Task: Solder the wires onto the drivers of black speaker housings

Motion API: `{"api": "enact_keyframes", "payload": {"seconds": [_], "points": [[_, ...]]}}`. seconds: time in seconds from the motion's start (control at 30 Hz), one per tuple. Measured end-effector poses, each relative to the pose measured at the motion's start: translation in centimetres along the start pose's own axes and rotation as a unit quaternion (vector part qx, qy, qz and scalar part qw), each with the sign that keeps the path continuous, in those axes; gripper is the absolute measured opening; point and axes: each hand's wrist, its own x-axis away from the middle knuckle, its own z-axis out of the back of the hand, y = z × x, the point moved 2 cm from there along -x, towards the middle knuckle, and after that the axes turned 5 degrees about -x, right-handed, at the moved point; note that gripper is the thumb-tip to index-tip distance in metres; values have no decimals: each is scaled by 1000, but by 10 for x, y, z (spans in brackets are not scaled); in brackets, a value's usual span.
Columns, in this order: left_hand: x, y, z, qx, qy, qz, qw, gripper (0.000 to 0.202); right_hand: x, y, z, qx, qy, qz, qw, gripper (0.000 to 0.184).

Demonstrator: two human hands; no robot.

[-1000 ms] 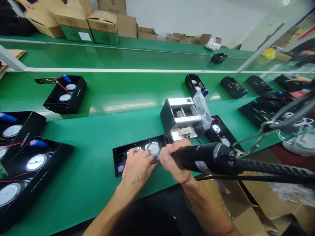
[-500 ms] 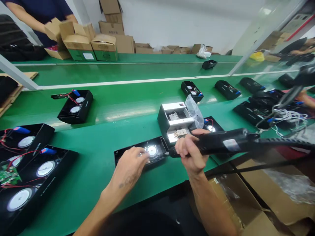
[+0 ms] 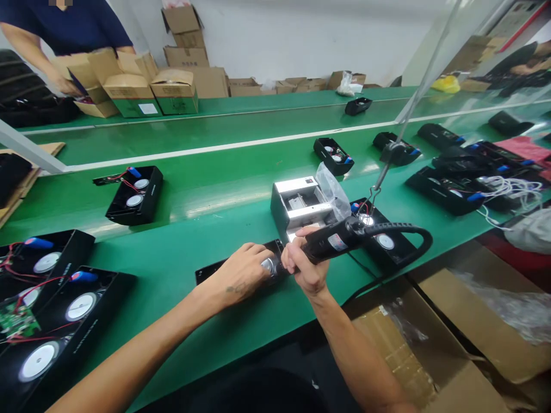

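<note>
My left hand (image 3: 245,272) lies over a long black speaker housing (image 3: 206,272), fingers bent and close together at a round silver speaker (image 3: 270,265). Its fingertips are partly hidden. Wrapped in my right hand (image 3: 307,269) is a black electric screwdriver (image 3: 329,241), tilted with its front end towards the right end of the housing. The screwdriver's tip is hidden behind my fingers. Its cable loops off to the right, and a wire hook (image 3: 373,195) hangs just above its back end. Right behind the housing stands a silver-and-black screw feeder (image 3: 297,201).
Open speaker housings (image 3: 86,321) with blue batteries and red wires stand at the left. Another housing (image 3: 383,238) lies right of the screwdriver. More sit along the green belt (image 3: 224,166). Cardboard boxes (image 3: 404,344) stand below the table edge. Across the belt, a person (image 3: 81,28) handles cartons.
My right hand has moved left with the screwdriver, which now points more steeply down. My left hand has moved right over the speaker. The hook and cable have swung left, and the view has shifted slightly.
</note>
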Motion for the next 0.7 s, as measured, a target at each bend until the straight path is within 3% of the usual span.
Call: {"api": "enact_keyframes", "payload": {"seconds": [0.27, 0.5, 0.6, 0.7], "points": [[-11, 5, -5, -56, -32, -2, 998, 19, -3, -9, 4, -13, 6, 3, 1000, 30], [-7, 2, -10, -79, -36, -103, 991, 22, -4, -24, 12, -20, 17, 23, 999, 26], [-2, -10, -13, -4, -23, -95, 995, 20, -5, -35, 13, -33, 23, 43, 998, 22], [8, -22, -17, 148, 26, -19, 988, 23, -8, -45, 15, -39, 33, 73, 996, 20]]}}
